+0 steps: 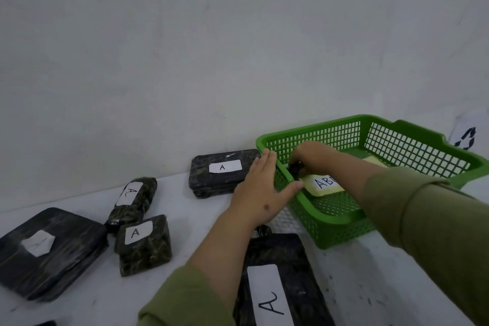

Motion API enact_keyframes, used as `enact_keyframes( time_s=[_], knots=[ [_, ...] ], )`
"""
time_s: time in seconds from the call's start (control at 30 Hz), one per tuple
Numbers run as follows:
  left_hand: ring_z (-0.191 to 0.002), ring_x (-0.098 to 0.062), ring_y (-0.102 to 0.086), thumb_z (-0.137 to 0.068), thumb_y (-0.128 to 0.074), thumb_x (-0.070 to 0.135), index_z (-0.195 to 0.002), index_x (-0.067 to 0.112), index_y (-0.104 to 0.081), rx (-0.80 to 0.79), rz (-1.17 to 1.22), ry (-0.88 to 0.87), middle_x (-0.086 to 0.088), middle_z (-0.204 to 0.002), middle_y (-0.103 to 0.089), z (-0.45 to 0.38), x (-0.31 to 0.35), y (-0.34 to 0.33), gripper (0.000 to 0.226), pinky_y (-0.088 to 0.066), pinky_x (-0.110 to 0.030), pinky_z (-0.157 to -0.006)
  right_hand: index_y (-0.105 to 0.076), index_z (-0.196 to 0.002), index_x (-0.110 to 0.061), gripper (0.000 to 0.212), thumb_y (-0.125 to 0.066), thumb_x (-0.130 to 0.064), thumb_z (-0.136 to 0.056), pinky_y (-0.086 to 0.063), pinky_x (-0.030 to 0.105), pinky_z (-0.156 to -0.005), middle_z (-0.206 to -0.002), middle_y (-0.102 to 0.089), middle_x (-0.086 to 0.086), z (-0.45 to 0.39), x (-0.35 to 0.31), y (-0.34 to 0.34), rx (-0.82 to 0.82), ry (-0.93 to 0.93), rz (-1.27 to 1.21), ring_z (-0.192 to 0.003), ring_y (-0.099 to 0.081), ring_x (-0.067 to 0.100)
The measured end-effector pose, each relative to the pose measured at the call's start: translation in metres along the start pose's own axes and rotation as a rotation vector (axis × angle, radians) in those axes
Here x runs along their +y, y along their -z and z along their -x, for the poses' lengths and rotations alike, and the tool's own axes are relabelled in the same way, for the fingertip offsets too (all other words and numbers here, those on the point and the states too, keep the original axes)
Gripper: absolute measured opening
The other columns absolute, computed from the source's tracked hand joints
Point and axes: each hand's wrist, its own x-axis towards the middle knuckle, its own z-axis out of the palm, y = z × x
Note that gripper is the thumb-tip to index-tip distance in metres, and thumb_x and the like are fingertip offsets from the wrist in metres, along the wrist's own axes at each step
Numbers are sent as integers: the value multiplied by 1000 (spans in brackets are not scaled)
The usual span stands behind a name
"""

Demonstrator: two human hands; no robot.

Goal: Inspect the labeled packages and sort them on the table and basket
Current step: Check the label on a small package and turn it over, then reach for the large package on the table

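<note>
Inside the green basket (pixel 330 222), right hand (pixel 312 157) grip tight around a dark package (pixel 295 168).

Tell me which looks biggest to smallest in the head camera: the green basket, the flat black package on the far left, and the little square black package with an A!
1. Green basket, clearly largest.
2. Flat black package on the far left.
3. Small square black package, smallest.
</note>
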Motion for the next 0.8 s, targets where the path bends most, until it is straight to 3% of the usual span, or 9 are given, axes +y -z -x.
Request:
enact_keyframes(
  time_s=[0.17, 0.3, 0.4, 0.47, 0.5, 0.57, 0.63, 0.73, 0.8],
  knots=[
    [-146, -12, 8, -89, -43, 59, -151, 21, 3, -34, 16, 20, 8, -159, 11, 1, 2, 3, 87, -12, -51, -118, -62, -114, -10, 26, -51, -14, -91, -50, 38, -87, -112, -66, 11, -1, 0, -10, -40, -16, -102, -98, -60, 27],
    [-147, -15, 8, -82, -41, 70, -152, 25, -5, -30, 111, 30, 8, -160, 1, 1, 3, 15, 90, -12, -54, -117, -42, -138, -21, 43, -46, -19, -94, -36, 49, -105, -141, -47, 8, 8, -2, -6, -115, -83, -116, -128, -43, 29],
    [-146, -13, -2, -78, -43, 73, -150, 26, -16, 44, 248, 48, 7, -159, -13, 14, 9, 31, 90, -10, -43, -119, -30, -145, -21, 56, -51, -20, -93, -25, 50, -113, -153, -31, 4, 22, -9, 21, 39, -70, -79, -140, -28, 26],
    [-144, -13, -11, -91, -49, 50, -147, 19, -24, 73, 220, 52, 4, -154, -24, 29, 8, 42, 69, -16, -27, -111, -39, -141, -14, 50, -49, -14, -92, -30, 38, -110, -147, -41, 8, 39, -21, 45, 209, -34, -196, -135, -36, 25],
    [-140, -14, -21, -93, -50, 42, -144, 17, -31, 91, 197, 52, 1, -147, -34, 37, 8, 49, 60, -25, -26, -106, -44, -137, -12, 45, -49, -13, -93, -32, 33, -106, -142, -47, 9, 49, -29, 55, 297, -15, -287, -129, -42, 24],
    [-125, -16, -42, -93, -53, 35, -135, 19, -44, 88, 206, 90, 3, -125, -49, 58, -1, 58, 45, -38, -14, -89, -54, -129, -11, 37, -51, -15, -93, -39, 23, -90, -130, -58, 6, 74, -53, 68, 419, 36, -500, -110, -55, 17],
    [-125, -13, -44, -92, -53, 38, -138, 22, -41, 25, 235, 173, 10, -127, -47, 84, -12, 60, 50, -34, -4, -86, -60, -123, -14, 32, -55, -17, -91, -41, 13, -77, -118, -64, 2, 103, -81, 68, 454, 107, -653, -89, -56, 6],
    [-140, -14, -27, -88, -53, 50, -147, 25, -27, -29, 253, 355, 6, -153, -27, 127, -32, 53, 69, -27, -24, -104, -59, -124, -20, 33, -57, -26, -91, -39, 7, -69, -115, -62, -5, 136, -118, 50, 290, 215, -668, -82, -52, -6],
    [-137, -18, -32, -87, -51, 55, -148, 25, -25, 27, 299, 455, 0, -152, -30, 152, -39, 42, 72, -31, -29, -101, -48, -134, -25, 46, -55, -38, -91, -40, 17, -83, -131, -53, -6, 147, -136, 32, 65, 217, -583, -106, -53, 4]
  ],
)
